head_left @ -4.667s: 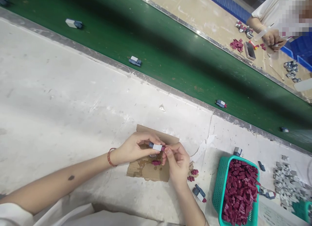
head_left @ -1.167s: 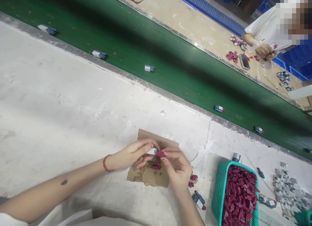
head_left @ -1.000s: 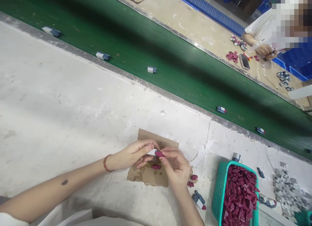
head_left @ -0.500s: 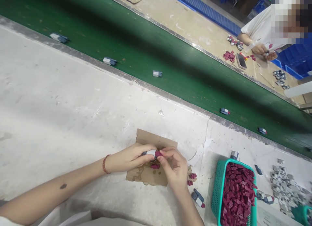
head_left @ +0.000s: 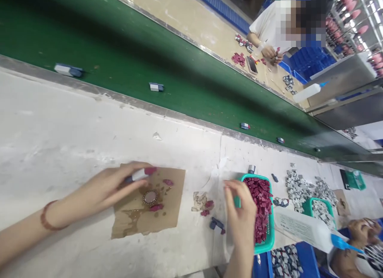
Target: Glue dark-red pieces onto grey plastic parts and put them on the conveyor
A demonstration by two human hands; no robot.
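My left hand (head_left: 100, 190) lies over the left part of a brown cardboard sheet (head_left: 167, 218), its fingers pinched on a small white-and-blue part with a maroon tip (head_left: 140, 174). My right hand (head_left: 241, 216) hovers at the left rim of a teal basket (head_left: 265, 245) full of maroon pieces (head_left: 260, 198). Its fingers are apart and hold nothing. A small round cap (head_left: 149, 197) and loose maroon pieces (head_left: 157, 207) sit on the cardboard.
A green conveyor belt (head_left: 191, 66) carries several small blue-white parts (head_left: 156, 86) past the white bench. Grey parts (head_left: 299, 186), a second teal basket (head_left: 308, 204) and a white bottle (head_left: 299, 226) lie to the right. A co-worker (head_left: 269, 26) sits across the belt; another person's hands (head_left: 359, 230) are at lower right.
My hands have parted: the right one let go of the part and moved right to the basket, while the left keeps the part. The view has swung to the right.
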